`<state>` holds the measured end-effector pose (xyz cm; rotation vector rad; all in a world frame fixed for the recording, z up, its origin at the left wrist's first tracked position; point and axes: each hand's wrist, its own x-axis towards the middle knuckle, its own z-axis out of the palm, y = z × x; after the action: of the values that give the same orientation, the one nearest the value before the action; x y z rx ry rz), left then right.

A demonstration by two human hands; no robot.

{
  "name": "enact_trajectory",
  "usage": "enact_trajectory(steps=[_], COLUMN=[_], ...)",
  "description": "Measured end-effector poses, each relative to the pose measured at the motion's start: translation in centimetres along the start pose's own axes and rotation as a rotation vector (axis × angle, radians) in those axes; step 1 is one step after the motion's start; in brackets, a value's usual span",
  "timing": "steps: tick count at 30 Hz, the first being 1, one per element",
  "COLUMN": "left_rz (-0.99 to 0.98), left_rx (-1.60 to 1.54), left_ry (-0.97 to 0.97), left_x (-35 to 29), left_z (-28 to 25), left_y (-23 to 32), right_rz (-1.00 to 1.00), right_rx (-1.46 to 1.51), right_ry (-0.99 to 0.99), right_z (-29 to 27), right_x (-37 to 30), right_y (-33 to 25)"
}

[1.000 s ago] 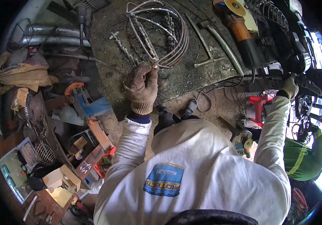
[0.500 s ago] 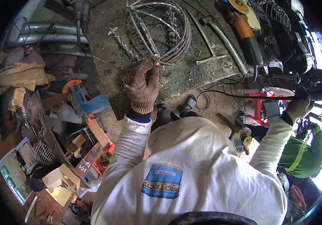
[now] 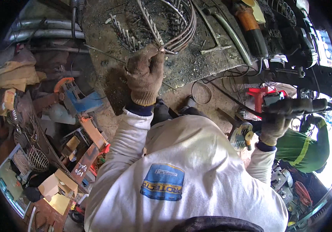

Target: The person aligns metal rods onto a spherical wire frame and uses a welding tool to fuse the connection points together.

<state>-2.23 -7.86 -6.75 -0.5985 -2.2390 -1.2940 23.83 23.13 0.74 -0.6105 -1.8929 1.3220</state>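
My left hand [image 3: 144,73], in a brown knitted glove, is closed with its fingertips pinching the near end of a bent metal rod frame [image 3: 190,31]. The frame's curved rods and a straight bar lie on the dark metal worktop [image 3: 193,69], partly cut off at the top. My right hand [image 3: 273,129], gloved too, is raised off the worktop at the right. Its fingers are wrapped round a long dark tool [image 3: 297,106] with a black cable; I cannot make out its exact kind. Short metal rods [image 3: 125,34] stand in a row left of the frame.
A hammer [image 3: 216,48], a metal pipe [image 3: 233,38] and an orange-and-black angle grinder [image 3: 251,33] lie on the worktop's right side. Another grinder [image 3: 241,135] is below its edge. At right, a person in green [image 3: 305,149] bends down. Scrap and a cardboard box [image 3: 57,183] crowd the left.
My right hand has come left and nearer my body, bringing the dark tool and cable along. My left hand keeps its hold on the frame. The whole view has shifted slightly.
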Motion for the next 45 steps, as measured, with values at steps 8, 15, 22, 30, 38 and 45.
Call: enact_trajectory(steps=[8, 15, 22, 30, 38, 45], left_rz=[-0.093, -0.04, 0.006, 0.066, 0.088, 0.143], left_rx=[-0.177, -0.115, -0.001, 0.105, 0.094, 0.158], left_ry=[0.021, 0.041, 0.059, 0.057, 0.049, 0.097], left_x=[-0.3, -0.3, 0.0, -0.2, 0.0, -0.4], left_z=[0.4, 0.6, 0.1, 0.1, 0.0, 0.3], left_y=[-0.4, -0.8, 0.4, -0.2, 0.0, -0.3], right_rz=[0.213, 0.399, 0.317, 0.392, 0.322, 0.331], right_rx=[0.053, 0.317, 0.122, -0.006, -0.024, -0.033], right_ry=[-0.321, -0.543, -0.726, -0.744, -0.761, -0.78], right_z=[3.8, 8.3, 10.3, 13.9, 15.8, 15.9], right_x=[-2.6, -4.1, -3.5, -3.4, -3.5, -3.4], right_y=[0.6, 0.5, 0.7, -0.4, -1.1, -0.8])
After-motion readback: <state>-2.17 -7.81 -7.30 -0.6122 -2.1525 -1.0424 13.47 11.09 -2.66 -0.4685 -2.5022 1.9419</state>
